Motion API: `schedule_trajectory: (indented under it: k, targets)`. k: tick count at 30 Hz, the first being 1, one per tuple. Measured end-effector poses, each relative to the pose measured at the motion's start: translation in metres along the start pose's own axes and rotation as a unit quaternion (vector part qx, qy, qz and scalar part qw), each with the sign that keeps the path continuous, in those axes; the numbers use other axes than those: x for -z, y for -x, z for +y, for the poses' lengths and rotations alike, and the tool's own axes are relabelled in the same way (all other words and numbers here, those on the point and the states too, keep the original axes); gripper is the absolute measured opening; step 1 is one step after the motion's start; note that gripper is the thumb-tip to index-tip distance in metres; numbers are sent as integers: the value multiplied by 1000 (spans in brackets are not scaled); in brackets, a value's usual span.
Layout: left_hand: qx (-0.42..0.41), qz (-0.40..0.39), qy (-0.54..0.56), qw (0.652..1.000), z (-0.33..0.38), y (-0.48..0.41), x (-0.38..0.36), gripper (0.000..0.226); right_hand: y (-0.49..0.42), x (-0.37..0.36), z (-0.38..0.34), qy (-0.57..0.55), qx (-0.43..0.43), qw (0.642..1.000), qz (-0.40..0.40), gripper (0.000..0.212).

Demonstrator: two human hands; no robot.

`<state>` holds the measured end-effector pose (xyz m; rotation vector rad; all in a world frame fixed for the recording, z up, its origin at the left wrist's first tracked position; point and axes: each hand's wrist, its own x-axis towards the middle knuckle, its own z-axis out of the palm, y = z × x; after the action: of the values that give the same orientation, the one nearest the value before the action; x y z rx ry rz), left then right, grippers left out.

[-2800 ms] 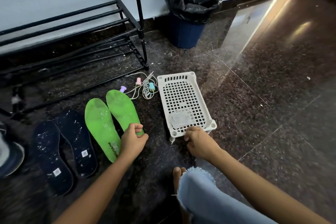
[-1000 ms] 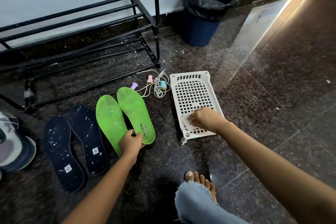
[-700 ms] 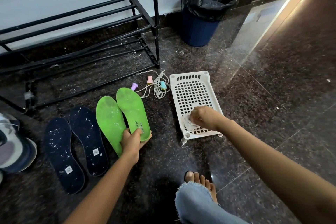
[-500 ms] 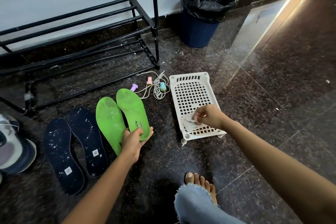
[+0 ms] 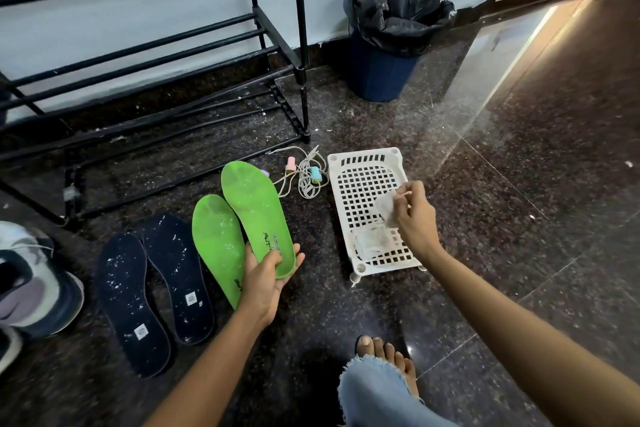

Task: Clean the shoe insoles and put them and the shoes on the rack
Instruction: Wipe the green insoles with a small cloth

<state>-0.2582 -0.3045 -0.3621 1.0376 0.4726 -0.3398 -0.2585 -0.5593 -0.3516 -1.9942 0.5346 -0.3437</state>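
Observation:
My left hand [image 5: 268, 276] holds the heel of a green insole [image 5: 254, 215], lifted off the floor with its toe pointing away. A second green insole [image 5: 214, 243] lies on the floor beside it. Two dark blue insoles [image 5: 128, 291] [image 5: 175, 270], speckled white, lie further left. My right hand [image 5: 414, 215] pinches a white wipe [image 5: 386, 206] above the white perforated tray [image 5: 360, 180]; more wipes [image 5: 370, 241] lie in the tray. A grey and white shoe [image 5: 31, 281] sits at the left edge. The black rack [image 5: 156, 55] stands behind the insoles.
A blue bin with a black liner [image 5: 388, 45] stands against the wall at the back. A tangled white cable with pink and blue plugs [image 5: 304, 173] lies between the rack and the tray. My bare foot [image 5: 384, 354] and jeans hem are at the bottom.
My right hand has picked a wipe out of the tray and raised it. My left hand has lifted the right green insole off the floor.

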Motion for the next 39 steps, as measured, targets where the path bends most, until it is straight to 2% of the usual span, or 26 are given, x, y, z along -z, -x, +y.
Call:
schedule_trajectory:
  k: [2, 5, 7, 11, 14, 16, 19, 23, 28, 34, 39]
  targets:
    - [2, -6, 22, 1000, 10, 3, -3, 50, 1, -4, -16, -119, -101, 988, 4, 7]
    - [11, -15, 50, 999, 26, 8, -7, 40, 0, -14, -40, -269, -242, 932, -31, 16]
    - [22, -22, 66, 997, 37, 12, -13, 35, 2, -21, -57, -329, -275, 900, -78, 19]
    - [25, -44, 74, 996, 62, 21, -20, 68, 16, -28, -99, -356, -277, 878, -162, 25]
    - [26, -58, 103, 993, 81, 28, -20, 71, 29, -27, -134, -377, -262, 861, -217, 19]
    - [28, -58, 126, 990, 94, 33, -21, 68, 35, -25, -154, -379, -249, 864, -221, 21]
    - [26, -64, 145, 987, 114, 44, -21, 62, 44, -22, -180, -367, -220, 880, -207, 18]
    - [7, -53, 154, 987, 139, 62, -22, 56, 56, -23, -208, -294, -160, 921, -200, 16]
    - [-10, -60, 169, 984, 168, 95, -26, 52, 83, -20, -250, -267, -94, 935, -215, 9]
    - [-48, -105, 160, 980, 200, 144, -29, 41, 124, -4, -305, -206, 20, 949, -237, 24]
    - [-84, -118, 162, 976, 232, 189, -32, 40, 150, 21, -351, -122, 98, 968, -197, 19]
